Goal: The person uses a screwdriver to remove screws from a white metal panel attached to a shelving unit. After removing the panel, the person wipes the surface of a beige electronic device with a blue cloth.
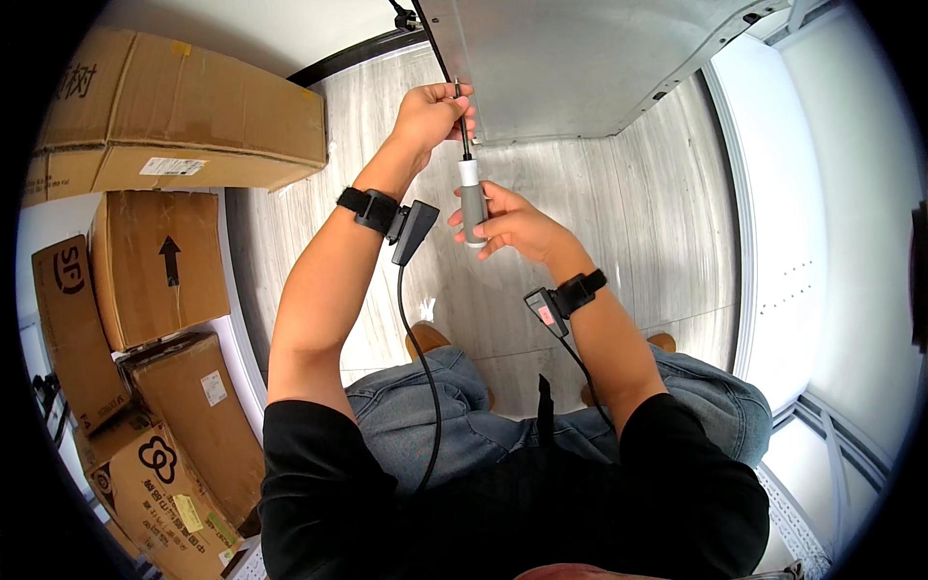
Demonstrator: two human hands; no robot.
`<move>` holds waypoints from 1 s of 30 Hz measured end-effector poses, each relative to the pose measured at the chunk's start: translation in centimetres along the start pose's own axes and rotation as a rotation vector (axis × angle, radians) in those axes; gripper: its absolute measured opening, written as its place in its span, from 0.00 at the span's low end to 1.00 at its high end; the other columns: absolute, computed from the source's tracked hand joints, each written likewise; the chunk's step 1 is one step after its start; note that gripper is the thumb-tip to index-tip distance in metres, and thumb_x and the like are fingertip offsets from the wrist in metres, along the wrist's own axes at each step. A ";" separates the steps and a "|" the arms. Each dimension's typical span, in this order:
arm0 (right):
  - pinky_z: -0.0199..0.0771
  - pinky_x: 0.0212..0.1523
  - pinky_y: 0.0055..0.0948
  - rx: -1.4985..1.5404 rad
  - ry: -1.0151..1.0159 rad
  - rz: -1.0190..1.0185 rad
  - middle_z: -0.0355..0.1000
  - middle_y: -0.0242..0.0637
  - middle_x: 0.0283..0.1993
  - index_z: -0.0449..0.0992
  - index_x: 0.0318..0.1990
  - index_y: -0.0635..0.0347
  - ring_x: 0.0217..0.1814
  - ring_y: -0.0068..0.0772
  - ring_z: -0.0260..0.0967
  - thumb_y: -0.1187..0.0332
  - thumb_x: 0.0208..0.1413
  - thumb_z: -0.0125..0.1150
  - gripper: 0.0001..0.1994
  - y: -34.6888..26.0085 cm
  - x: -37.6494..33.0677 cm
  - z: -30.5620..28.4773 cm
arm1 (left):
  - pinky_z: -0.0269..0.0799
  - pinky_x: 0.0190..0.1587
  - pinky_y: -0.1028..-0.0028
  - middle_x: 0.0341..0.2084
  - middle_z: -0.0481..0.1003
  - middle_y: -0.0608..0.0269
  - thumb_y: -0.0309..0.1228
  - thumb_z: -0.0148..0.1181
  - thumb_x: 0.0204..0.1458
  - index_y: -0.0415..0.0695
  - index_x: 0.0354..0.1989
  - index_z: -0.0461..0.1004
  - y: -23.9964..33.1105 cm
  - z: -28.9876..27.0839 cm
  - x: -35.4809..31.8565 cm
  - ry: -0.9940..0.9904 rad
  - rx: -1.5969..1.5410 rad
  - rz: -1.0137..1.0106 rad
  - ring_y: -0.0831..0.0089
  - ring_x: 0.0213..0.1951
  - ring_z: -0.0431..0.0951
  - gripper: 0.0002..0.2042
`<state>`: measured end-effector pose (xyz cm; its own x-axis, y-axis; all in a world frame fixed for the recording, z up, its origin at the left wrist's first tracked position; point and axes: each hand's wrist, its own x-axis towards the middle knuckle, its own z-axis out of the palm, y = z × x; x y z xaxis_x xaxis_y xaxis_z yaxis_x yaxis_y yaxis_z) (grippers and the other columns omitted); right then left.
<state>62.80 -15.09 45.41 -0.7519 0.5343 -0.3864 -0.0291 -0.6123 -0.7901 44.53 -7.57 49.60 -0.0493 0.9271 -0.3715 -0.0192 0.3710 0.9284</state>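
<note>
A screwdriver [473, 205] with a grey and white handle and a dark thin shaft points away from me. My right hand [522, 230] grips its handle, thumb and fingers on opposite sides. Farther up, my left hand [425, 121] has thumb and fingers closed around the shaft close to the tip. That tip is at the left edge of a large grey sheet-metal panel [580, 72]. Whether the tip touches a screw is too small to tell.
Cardboard boxes [217, 111] are stacked along the left side. Behind the panel's left edge hangs a black plug [406, 19]. A white panel [773, 213] stands to the right. Beneath my hands is a pale wood-look floor [657, 232]; cables run from both wrist straps.
</note>
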 end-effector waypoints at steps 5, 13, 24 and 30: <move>0.74 0.27 0.25 -0.255 0.108 -0.029 0.69 0.32 0.37 0.64 0.55 0.58 0.38 0.25 0.71 0.67 0.46 0.68 0.28 0.3 0.4 0.1 | 0.74 0.35 0.75 0.29 0.76 0.64 0.29 0.52 0.58 0.40 0.45 0.72 0.1 0.1 -0.3 -0.016 -0.065 0.004 0.75 0.28 0.77 0.10; 0.67 0.21 0.22 -0.447 0.243 -0.029 0.67 0.28 0.29 0.66 0.43 0.60 0.27 0.19 0.66 0.62 0.42 0.72 0.24 -0.2 0.5 1.3 | 0.71 0.33 0.77 0.25 0.74 0.68 0.36 0.58 0.56 0.42 0.32 0.75 -0.2 0.2 0.1 0.048 0.114 0.063 0.79 0.25 0.73 0.09; 0.64 0.21 0.20 -0.164 0.046 -0.071 0.73 0.33 0.39 0.62 0.55 0.59 0.36 0.22 0.72 0.73 0.48 0.60 0.25 0.6 0.6 -0.6 | 0.71 0.32 0.76 0.26 0.75 0.67 0.33 0.51 0.60 0.39 0.42 0.74 -0.4 0.0 0.5 0.004 0.042 0.058 0.78 0.27 0.75 0.10; 0.64 0.21 0.20 -0.223 0.072 -0.036 0.73 0.33 0.39 0.62 0.55 0.58 0.36 0.23 0.71 0.75 0.48 0.58 0.24 0.7 1.0 -0.5 | 0.71 0.32 0.77 0.27 0.75 0.66 0.32 0.51 0.60 0.40 0.44 0.73 -0.3 -0.1 0.2 0.002 0.033 0.050 0.78 0.27 0.75 0.10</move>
<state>62.35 -14.65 44.22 -0.7041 0.5984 -0.3824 0.0968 -0.4526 -0.8865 44.44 -7.53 49.24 -0.0514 0.9446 -0.3241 0.0164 0.3253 0.9455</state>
